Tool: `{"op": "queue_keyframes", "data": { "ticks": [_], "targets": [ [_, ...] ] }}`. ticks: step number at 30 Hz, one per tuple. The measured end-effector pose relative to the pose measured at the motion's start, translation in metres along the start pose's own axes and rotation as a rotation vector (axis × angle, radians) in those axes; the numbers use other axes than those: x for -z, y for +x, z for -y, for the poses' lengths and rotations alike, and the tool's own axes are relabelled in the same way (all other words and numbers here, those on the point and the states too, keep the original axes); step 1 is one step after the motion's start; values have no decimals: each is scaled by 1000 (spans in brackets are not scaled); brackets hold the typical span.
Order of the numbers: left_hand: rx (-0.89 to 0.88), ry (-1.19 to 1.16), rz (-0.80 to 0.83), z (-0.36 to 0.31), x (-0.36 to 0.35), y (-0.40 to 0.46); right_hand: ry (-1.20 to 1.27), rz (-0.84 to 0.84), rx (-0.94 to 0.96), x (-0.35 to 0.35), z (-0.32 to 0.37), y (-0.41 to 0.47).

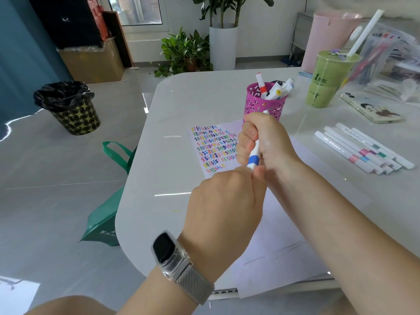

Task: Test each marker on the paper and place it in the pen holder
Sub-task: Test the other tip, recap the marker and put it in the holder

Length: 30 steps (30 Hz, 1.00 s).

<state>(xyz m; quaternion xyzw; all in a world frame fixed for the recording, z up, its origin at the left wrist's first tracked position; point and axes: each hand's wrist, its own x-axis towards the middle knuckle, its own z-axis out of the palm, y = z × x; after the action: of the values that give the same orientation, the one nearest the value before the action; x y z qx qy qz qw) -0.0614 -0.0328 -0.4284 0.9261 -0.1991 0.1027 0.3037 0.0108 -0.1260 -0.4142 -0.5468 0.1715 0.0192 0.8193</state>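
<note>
The white table (181, 105) holds a sheet of paper (229, 133) covered with little squiggles in many colours. Behind it stands a pink holder (264, 105) with some markers poking out the top. More markers (363, 151) lie in a row on the right. Both hands are up above the paper. The right hand (266, 142) is wrapped tight around a white marker (254, 158) with a blue band. It runs from far to near, its low end toward the left hand (223, 201). That hand pinches this end. Fingers hide the tip and most of the marker.
</note>
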Motion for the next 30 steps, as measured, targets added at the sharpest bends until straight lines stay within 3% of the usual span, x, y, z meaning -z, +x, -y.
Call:
{"op": "queue_keyframes", "data": {
  "ticks": [6,9,14,21,30],
  "targets": [
    [-63,-80,120,-2,13,-32,323,-128,176,30,46,18],
    [6,21,90,15,17,-25,280,-105,194,41,43,19],
    [28,-67,37,18,24,-12,197,-169,123,43,17,24],
    [21,82,-45,34,29,-5,69,-105,267,28,5,24],
    [60,185,-16,39,34,-5,-18,-73,312,26,-3,25]
  ]
}}
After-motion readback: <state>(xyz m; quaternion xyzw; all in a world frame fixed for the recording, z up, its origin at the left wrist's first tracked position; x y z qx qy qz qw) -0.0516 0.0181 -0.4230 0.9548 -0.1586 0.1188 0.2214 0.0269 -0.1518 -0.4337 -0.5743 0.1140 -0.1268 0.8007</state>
